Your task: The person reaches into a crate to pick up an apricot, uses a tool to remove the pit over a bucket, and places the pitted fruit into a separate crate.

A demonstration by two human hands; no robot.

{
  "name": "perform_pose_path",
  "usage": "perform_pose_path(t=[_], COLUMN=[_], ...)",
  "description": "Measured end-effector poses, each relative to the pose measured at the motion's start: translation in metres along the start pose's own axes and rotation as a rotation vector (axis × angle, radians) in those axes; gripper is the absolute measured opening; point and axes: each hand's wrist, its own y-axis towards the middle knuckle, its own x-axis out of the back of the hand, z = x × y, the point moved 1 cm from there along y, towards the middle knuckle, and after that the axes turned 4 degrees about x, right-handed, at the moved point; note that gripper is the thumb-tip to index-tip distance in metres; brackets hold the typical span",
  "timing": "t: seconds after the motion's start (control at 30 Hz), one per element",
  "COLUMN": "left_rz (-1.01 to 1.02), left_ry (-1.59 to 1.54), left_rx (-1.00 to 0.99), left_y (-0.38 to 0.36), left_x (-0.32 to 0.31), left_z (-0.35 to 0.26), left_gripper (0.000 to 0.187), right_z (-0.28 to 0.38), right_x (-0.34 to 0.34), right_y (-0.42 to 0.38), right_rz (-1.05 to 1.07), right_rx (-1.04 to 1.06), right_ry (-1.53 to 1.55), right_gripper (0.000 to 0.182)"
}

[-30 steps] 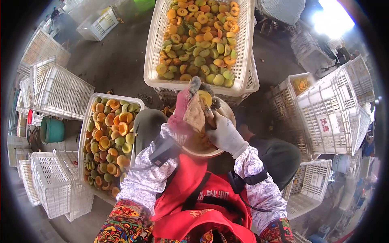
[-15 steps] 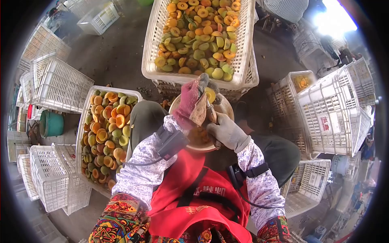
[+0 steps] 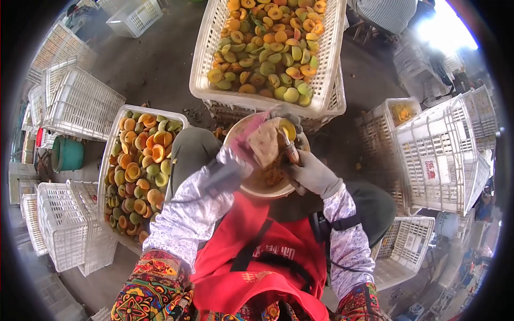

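Observation:
My left hand (image 3: 262,140), in a worn pink and grey glove, is closed around a yellow-green peach half (image 3: 288,128) above a pale bucket (image 3: 234,135). My right hand (image 3: 316,175), gloved in grey, grips a pitting knife (image 3: 292,153) with a brown handle and a metal shaft. The tool's tip meets the cut face of the fruit; the exact contact is hidden. Brownish-orange scraps (image 3: 273,175) lie inside the bucket, between my knees.
In front stands a white crate (image 3: 201,69) full of peach halves, stacked on another. A second crate (image 3: 182,119) at my left knee holds hollowed halves. White crates (image 3: 85,104) are stacked on both sides, with a green bucket (image 3: 68,154) at left.
Both hands have come slightly lower and to the right, and the left glove has turned. The peach half stays in my left hand and the pitting knife in my right. The view has shifted slightly.

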Motion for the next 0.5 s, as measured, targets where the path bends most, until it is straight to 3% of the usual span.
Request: perform_pose_path(t=[0.03,0.07,0.13,0.17,0.27,0.3,0.4,0.43,0.47,0.5], left_rz=[-0.126,-0.129,-0.478,-0.506,-0.194,-0.094,0.036,0.032,0.030,0.338], left_ry=[0.566,0.563,0.109,0.218,0.325,0.311,0.046,-0.052,-0.374,-0.509], left_rx=[-0.343,-0.348,-0.150,-0.205,-0.151,-0.122,0.129,0.212,0.033,-0.165], left_y=[0.017,0.021,0.014,0.019,0.025,0.026,0.019,0.022,0.018,0.034], left_x=[0.011,0.027,-0.014,-0.014,0.010,0.017,0.021,0.021,0.023,0.021], left_z=[0.013,0.024,0.004,0.003,0.007,0.011,0.013,0.016,0.033,0.054], left_gripper=[0.026,0.026,0.026,0.030,0.028,0.027,0.026,0.026,0.037,0.042], right_z=[-0.007,-0.014,-0.018,-0.008,0.004,-0.003,-0.017,-0.018,-0.018,-0.021], right_x=[-0.006,-0.008,-0.014,-0.019,-0.018,-0.015,-0.003,0.001,0.004,0.006], right_y=[0.005,0.005,0.007,0.003,-0.009,-0.008,-0.010,-0.011,-0.010,-0.009], right_rz=[-0.073,-0.069,-0.057,-0.050,-0.041,0.053,0.258,0.252,0.241,0.235], right_rx=[0.125,0.124,0.061,0.019,-0.135,-0.116,-0.115,-0.124,-0.121,-0.131], right_ry=[0.058,0.053,0.342,0.349,0.283,0.374,0.611,0.564,0.513,0.494], right_gripper=[0.016,0.016,0.007,0.008,0.008,0.007,0.004,0.003,0.003,0.005])
